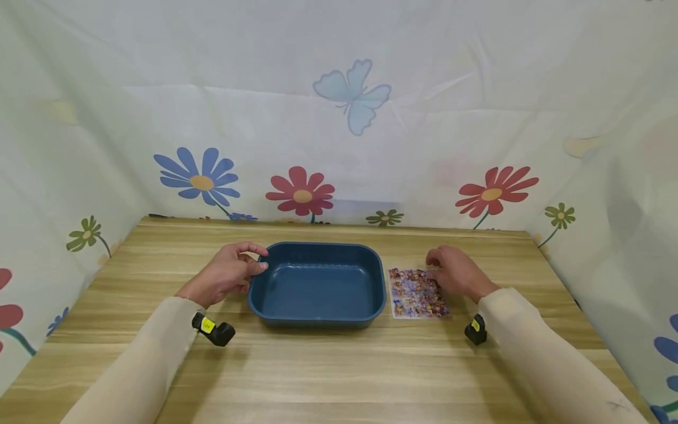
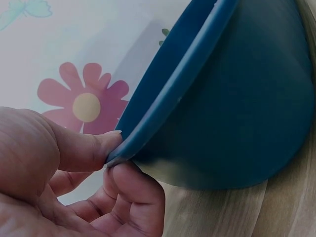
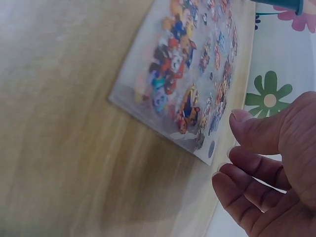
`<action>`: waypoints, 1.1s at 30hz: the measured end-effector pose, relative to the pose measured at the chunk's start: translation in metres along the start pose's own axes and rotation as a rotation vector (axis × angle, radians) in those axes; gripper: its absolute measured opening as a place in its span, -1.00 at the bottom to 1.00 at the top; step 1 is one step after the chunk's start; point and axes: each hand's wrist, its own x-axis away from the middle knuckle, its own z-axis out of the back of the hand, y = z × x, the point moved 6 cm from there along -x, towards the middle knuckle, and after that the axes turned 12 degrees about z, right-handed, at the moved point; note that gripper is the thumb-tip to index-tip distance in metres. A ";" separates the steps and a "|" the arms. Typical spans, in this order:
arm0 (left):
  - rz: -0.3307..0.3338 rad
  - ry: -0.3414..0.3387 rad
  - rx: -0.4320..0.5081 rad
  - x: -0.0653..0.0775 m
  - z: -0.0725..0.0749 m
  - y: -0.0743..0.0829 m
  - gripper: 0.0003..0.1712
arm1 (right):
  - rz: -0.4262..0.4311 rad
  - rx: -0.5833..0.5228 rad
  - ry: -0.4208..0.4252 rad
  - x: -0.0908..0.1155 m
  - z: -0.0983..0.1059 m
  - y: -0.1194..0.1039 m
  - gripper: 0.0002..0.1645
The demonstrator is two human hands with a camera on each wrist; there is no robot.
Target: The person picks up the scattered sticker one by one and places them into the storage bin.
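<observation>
A dark blue rectangular basin (image 1: 318, 321) with rounded corners stands on the table, nothing inside it. My left hand (image 1: 231, 272) pinches its left rim; in the left wrist view the thumb (image 2: 94, 148) lies on the inner side and a bent finger presses from outside. To the right of the basin lies a flat square sheet (image 1: 415, 294) printed with many small cartoon figures, glossy like a sticker sheet. Over its right edge hovers my right hand (image 1: 454, 274), fingers loosely bent. The right wrist view shows those fingers (image 3: 256, 180) apart from the sheet's corner, with nothing between them.
The wood-grain table (image 1: 318, 377) ends at the back against a white cloth (image 1: 238, 118) with printed flowers and a butterfly, which also hangs at both sides. A small black camera (image 1: 214, 331) is strapped at the left wrist, another camera (image 1: 475, 330) at the right.
</observation>
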 end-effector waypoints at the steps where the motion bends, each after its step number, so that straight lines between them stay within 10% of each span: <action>1: 0.000 0.000 0.000 0.000 0.000 0.000 -0.56 | -0.003 -0.005 -0.003 -0.001 0.000 0.001 -0.78; 33: -0.007 0.002 -0.003 0.004 -0.001 0.002 -0.51 | -0.053 -0.134 -0.135 -0.022 -0.012 0.016 -0.89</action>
